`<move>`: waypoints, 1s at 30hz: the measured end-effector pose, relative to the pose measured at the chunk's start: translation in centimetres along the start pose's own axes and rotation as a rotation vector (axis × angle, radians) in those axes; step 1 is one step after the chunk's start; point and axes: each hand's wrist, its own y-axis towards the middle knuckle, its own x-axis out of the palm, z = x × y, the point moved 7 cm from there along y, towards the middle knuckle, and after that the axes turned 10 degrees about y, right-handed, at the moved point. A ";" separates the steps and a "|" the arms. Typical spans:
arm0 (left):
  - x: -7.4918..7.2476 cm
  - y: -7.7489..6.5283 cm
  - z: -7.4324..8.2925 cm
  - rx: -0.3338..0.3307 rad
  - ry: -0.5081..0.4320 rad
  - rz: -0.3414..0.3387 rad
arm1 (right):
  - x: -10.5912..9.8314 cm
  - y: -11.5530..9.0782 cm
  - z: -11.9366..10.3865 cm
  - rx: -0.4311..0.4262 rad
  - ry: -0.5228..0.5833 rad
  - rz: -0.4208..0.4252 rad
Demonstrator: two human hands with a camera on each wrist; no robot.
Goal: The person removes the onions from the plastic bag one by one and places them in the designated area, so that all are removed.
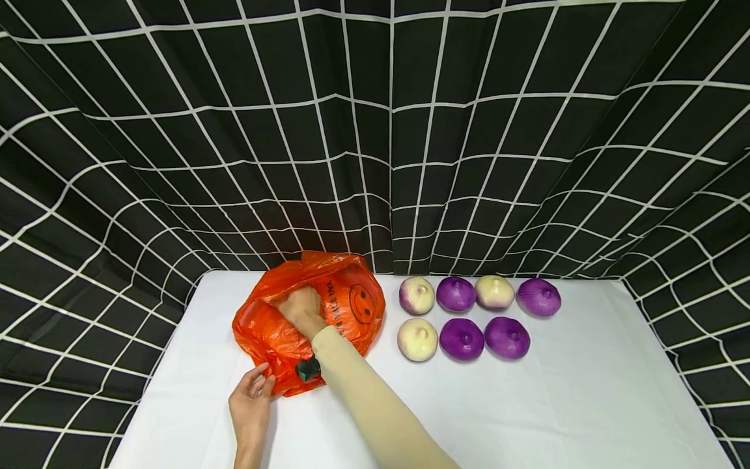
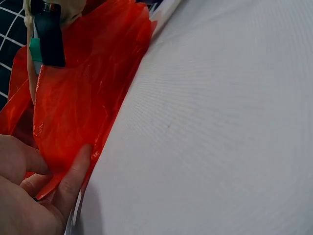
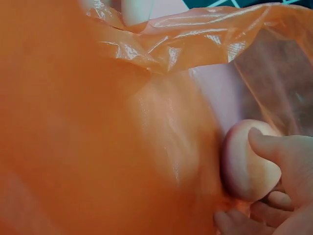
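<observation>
An orange-red plastic bag (image 1: 363, 339) with a printed smiley face lies at the left of the white table, its mouth facing up and toward me. My right hand (image 1: 301, 307) is inside it. In the right wrist view that hand (image 3: 293, 171) holds a pale onion with a purplish side (image 3: 239, 161), thumb on top and fingers beneath; the head view hides this onion. At the bag's near left edge, my left hand (image 1: 250, 404) pinches the plastic. The left wrist view shows the left hand's (image 2: 29, 191) fingers on both sides of a fold of the bag (image 2: 88, 88).
To the right of the bag, several onions stand in two rows, some deep purple (image 1: 461, 339) and some pale (image 1: 417, 340). A black grid-patterned curtain (image 1: 410, 150) rises behind the white table (image 1: 586, 391) and along both sides. A dark strapped device (image 2: 51, 34) sits on the right wrist.
</observation>
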 end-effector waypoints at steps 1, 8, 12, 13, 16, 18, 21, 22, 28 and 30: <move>-0.1 0.0 -0.1 -0.005 0.004 0.005 | 0.2 0.0 -0.1 0.001 -0.003 -0.011; 0.5 -0.3 -0.3 0.004 -0.029 -0.020 | 0.9 0.1 0.1 -0.022 -0.016 0.020; 0.2 -0.2 -0.3 0.026 0.004 0.016 | 1.3 0.2 -0.2 -0.056 0.001 0.017; 0.1 -0.2 -0.3 0.031 0.011 0.025 | 1.4 0.2 -0.3 -0.059 0.002 0.007; -0.4 -0.1 -0.2 0.042 0.043 0.045 | 1.5 0.0 -0.7 -0.062 -0.003 -0.023; -0.4 -0.1 -0.1 0.044 0.049 0.032 | 1.2 -0.2 -0.7 -0.054 -0.019 -0.029; -0.3 -0.2 0.1 0.053 0.054 0.023 | 0.5 -0.7 -0.6 -0.057 -0.033 -0.032; -0.3 -0.2 0.1 0.054 0.047 0.024 | 0.3 -0.9 -0.4 -0.058 -0.036 -0.034; -0.2 -0.2 0.2 0.054 0.031 0.020 | -0.5 -2.0 0.3 -0.070 -0.080 -0.071; -0.4 -0.2 0.2 0.053 0.044 0.024 | -0.6 -2.3 0.4 -0.087 -0.101 -0.088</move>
